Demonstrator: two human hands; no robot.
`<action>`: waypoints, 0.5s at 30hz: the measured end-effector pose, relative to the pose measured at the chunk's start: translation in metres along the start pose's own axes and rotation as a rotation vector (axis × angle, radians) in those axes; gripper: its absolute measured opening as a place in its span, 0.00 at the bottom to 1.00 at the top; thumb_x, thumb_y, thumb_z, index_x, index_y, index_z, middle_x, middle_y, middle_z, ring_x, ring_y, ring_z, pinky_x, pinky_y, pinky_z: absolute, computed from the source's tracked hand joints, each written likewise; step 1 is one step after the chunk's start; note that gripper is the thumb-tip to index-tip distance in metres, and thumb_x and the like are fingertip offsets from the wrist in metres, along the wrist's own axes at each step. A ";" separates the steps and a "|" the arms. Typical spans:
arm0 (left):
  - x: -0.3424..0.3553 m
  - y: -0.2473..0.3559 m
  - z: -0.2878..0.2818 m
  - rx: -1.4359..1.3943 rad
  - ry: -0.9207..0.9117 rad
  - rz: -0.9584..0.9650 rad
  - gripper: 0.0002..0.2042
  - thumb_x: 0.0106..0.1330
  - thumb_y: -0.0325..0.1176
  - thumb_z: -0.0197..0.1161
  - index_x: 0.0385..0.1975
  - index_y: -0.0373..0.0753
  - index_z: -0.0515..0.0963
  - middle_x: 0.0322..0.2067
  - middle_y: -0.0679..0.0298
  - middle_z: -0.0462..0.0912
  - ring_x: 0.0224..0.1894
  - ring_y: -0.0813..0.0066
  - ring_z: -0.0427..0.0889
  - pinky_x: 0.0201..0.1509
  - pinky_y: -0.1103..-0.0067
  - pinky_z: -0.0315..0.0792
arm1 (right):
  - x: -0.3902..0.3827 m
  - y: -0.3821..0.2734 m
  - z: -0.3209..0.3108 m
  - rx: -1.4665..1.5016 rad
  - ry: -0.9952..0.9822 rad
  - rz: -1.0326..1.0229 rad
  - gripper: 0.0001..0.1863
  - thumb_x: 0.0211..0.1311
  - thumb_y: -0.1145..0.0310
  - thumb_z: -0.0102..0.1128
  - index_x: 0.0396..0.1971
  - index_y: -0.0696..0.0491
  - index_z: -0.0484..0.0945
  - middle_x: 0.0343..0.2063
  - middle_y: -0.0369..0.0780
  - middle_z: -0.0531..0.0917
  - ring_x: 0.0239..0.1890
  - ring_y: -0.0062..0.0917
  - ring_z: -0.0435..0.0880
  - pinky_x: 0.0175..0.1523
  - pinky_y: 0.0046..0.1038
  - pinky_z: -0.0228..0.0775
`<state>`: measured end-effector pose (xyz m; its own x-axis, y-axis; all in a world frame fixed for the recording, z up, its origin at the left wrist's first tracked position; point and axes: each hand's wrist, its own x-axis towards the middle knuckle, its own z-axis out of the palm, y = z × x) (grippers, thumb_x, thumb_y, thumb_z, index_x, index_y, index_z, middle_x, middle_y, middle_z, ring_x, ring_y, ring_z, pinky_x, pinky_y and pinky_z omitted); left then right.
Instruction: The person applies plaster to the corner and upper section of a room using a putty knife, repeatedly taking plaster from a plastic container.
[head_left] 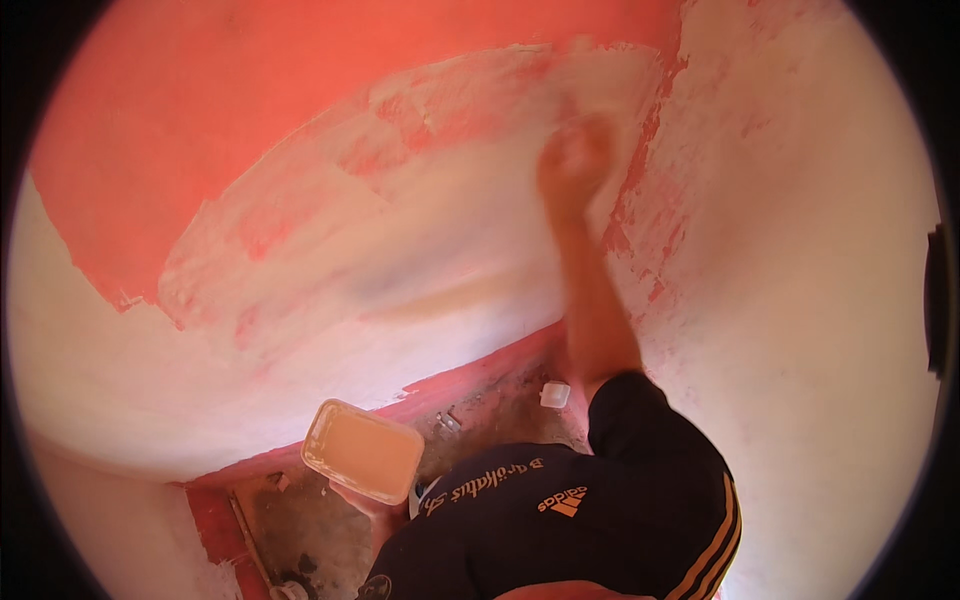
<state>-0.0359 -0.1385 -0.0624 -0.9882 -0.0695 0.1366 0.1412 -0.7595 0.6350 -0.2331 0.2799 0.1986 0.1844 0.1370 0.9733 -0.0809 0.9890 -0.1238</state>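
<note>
My left hand is closed on a rectangular plastic tub of smooth beige paste, held low at the centre-left of the head view. My right hand is raised near the top of the wall's pale, streaky patch, which lies over coral-pink paint. Motion smears that hand's fingers, so I cannot make out their shape or whether a tool is in them; whether it touches the wall is unclear too. My dark short-sleeved shirt fills the lower middle.
A second wall, mostly pale with pink traces, meets this one at the right. Below, a pink skirting band borders the stained concrete floor, where a small white container, small metal pieces and a long thin strip lie.
</note>
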 end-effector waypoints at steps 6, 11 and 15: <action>-0.008 -0.010 -0.043 -0.067 0.086 -0.057 0.26 0.77 0.57 0.37 0.60 0.43 0.68 0.49 0.68 0.77 0.48 0.75 0.77 0.50 0.78 0.74 | -0.035 -0.093 -0.030 0.596 -0.179 0.023 0.08 0.49 0.86 0.55 0.30 0.61 0.77 0.26 0.41 0.77 0.32 0.35 0.79 0.37 0.32 0.73; -0.014 -0.006 -0.065 0.005 -0.006 0.032 0.27 0.77 0.58 0.38 0.60 0.43 0.68 0.50 0.67 0.76 0.50 0.75 0.76 0.52 0.79 0.74 | 0.027 0.069 -0.029 -0.151 0.027 0.261 0.05 0.60 0.77 0.53 0.31 0.58 0.78 0.24 0.45 0.76 0.29 0.39 0.76 0.37 0.38 0.70; -0.004 0.001 0.002 -0.065 0.024 -0.029 0.25 0.76 0.56 0.42 0.59 0.42 0.69 0.50 0.67 0.77 0.51 0.75 0.76 0.52 0.78 0.74 | 0.004 0.037 -0.009 -0.062 -0.019 0.061 0.16 0.56 0.77 0.53 0.43 0.57 0.83 0.24 0.44 0.76 0.28 0.38 0.73 0.35 0.40 0.65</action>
<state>-0.0320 -0.1374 -0.0611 -0.9931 -0.0622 0.0999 0.1093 -0.8015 0.5879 -0.2265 0.3171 0.1966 0.1625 0.1964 0.9670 -0.0303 0.9805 -0.1941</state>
